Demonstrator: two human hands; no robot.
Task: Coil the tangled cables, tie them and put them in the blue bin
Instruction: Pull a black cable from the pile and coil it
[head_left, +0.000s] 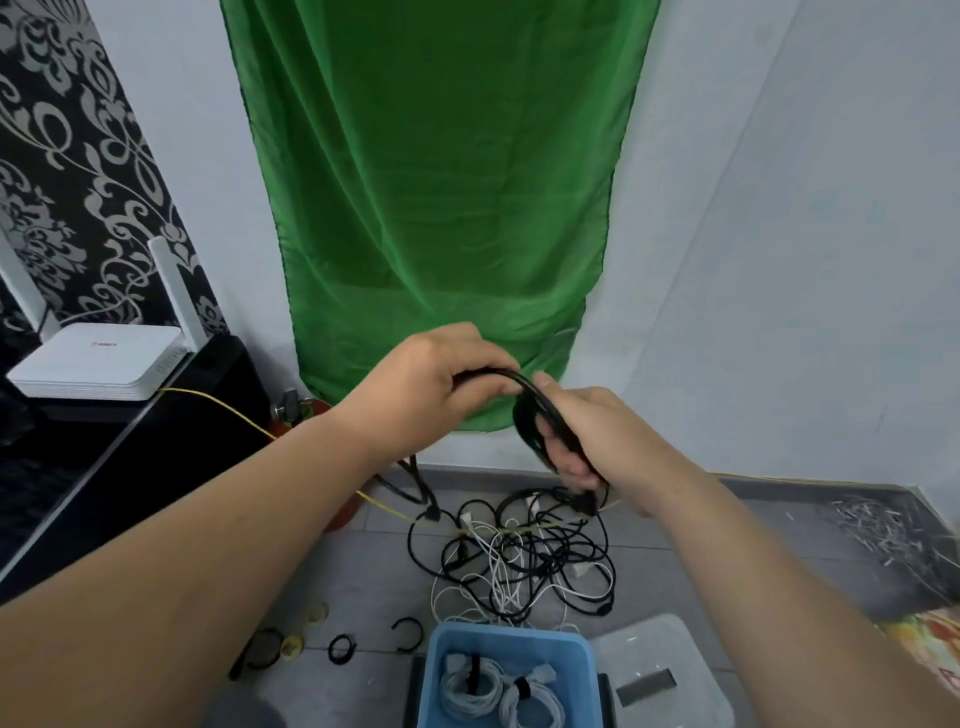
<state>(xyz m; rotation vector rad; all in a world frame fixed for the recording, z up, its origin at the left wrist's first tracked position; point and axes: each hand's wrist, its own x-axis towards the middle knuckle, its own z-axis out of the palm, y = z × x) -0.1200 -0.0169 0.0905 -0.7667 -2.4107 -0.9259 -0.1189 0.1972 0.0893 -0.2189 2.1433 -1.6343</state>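
Our left hand (431, 376) grips a black cable (540, 402) that arcs over to our right hand (602, 447), whose curled fingers clasp and partly hide its coil. Below both hands lie the tangle (524, 556) and the bin (498, 635), which is cut off by the frame's edge.

A plain green cloth (436, 208) is being shown at top centre, while black wallpaper (67, 156) at upper left is being covered by a silver-grey floral scroll pattern. Below it a white router (98, 364) is being pictured, with a thin yellow cable (228, 408) beside it. A black cable (545, 402) is being seen mid-frame. Lower down, black and white cables (524, 556) are being set against grey floor tiles (374, 582), and white coils (470, 699) banded in black are being framed by the blue bin (430, 680) at bottom centre.
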